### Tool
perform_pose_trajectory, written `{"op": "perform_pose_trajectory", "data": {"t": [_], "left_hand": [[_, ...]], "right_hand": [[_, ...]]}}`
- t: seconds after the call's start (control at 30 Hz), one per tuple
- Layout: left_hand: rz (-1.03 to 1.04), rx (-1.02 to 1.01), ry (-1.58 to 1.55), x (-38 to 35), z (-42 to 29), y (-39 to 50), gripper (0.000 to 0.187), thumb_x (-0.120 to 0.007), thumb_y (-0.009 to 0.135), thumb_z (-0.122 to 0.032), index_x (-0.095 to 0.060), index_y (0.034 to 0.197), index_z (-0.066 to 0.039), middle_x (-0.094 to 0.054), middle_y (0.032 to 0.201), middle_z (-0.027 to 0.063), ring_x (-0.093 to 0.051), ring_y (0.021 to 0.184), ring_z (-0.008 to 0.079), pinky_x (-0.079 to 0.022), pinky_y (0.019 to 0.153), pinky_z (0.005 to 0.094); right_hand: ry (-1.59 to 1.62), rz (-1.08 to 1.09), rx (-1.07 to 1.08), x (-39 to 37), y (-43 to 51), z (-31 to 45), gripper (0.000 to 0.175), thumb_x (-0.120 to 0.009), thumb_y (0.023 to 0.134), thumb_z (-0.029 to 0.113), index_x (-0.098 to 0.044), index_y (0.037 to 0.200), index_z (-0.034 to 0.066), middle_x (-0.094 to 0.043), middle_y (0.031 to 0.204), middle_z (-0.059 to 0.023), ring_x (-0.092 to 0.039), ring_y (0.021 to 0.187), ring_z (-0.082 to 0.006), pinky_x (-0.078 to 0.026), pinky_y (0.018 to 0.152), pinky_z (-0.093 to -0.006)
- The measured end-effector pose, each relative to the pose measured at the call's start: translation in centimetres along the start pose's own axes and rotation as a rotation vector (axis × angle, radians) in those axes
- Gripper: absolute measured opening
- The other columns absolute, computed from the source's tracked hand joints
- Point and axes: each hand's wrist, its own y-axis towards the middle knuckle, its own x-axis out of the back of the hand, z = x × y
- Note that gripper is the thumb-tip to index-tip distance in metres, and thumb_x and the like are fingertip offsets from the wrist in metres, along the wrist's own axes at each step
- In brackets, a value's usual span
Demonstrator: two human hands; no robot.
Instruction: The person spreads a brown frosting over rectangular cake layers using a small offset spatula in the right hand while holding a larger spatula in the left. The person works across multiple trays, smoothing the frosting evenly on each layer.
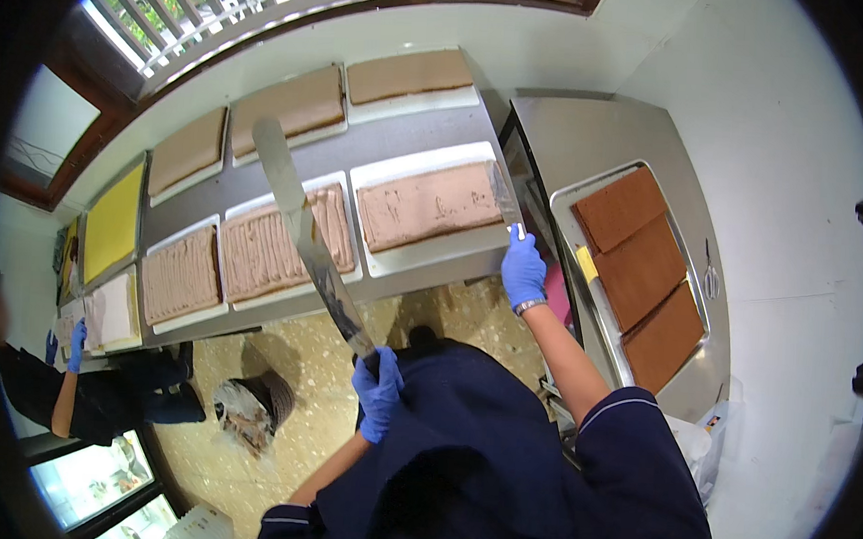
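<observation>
My left hand [378, 396], in a blue glove, grips the dark handle of a long metal icing spatula [308, 242]. Its blade slants up and away over the table, hiding part of a ridged cream-covered sheet cake [253, 246]. My right hand [524, 272], also gloved, is closed around a short white-handled spatula [505, 193]. That spatula's blade lies at the right end of a sheet cake [431, 206] spread with pinkish-brown cream, with a few rough patches on top. The cake sits on a white tray [382, 266] near the table's front edge.
A steel table [412, 133] carries several other trayed sheet cakes [411, 73]. On the right counter [589, 128], a metal tray [561, 203] holds brown cake slabs [641, 271]; scissors [711, 276] lie beside it. A lined bin [263, 407] and another gloved person [72, 391] are at left.
</observation>
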Motion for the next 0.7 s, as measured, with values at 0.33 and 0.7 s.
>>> {"op": "perform_pose_trajectory", "data": {"t": [0.33, 0.7], "left_hand": [[-0.006, -0.112, -0.09, -1.4, -0.7, 1.0, 0.008, -0.055, 0.09, -0.013, -0.053, 0.086, -0.005, -0.049, 0.06, -0.0016, -0.043, 0.044, 0.0041, -0.032, 0.039, 0.0198], [0.033, -0.05, -0.17, 0.3, -3.2, 2.0, 0.017, -0.051, 0.093, -0.019, -0.052, 0.083, -0.006, -0.041, 0.053, -0.0032, -0.031, 0.038, 0.0038, -0.022, 0.035, 0.0219]], "right_hand": [[0.507, 0.143, 0.185, -1.1, -5.3, 13.1, 0.032, -0.044, 0.089, 0.021, -0.055, 0.119, 0.0153, -0.051, 0.085, -0.0181, -0.057, 0.065, -0.0351, -0.047, 0.057, -0.0463], [0.051, 0.032, 0.198, -0.5, -2.3, 5.7, 0.034, -0.044, 0.085, 0.009, -0.049, 0.119, 0.008, -0.052, 0.087, -0.0159, -0.059, 0.065, -0.0275, -0.05, 0.053, -0.0396]]}}
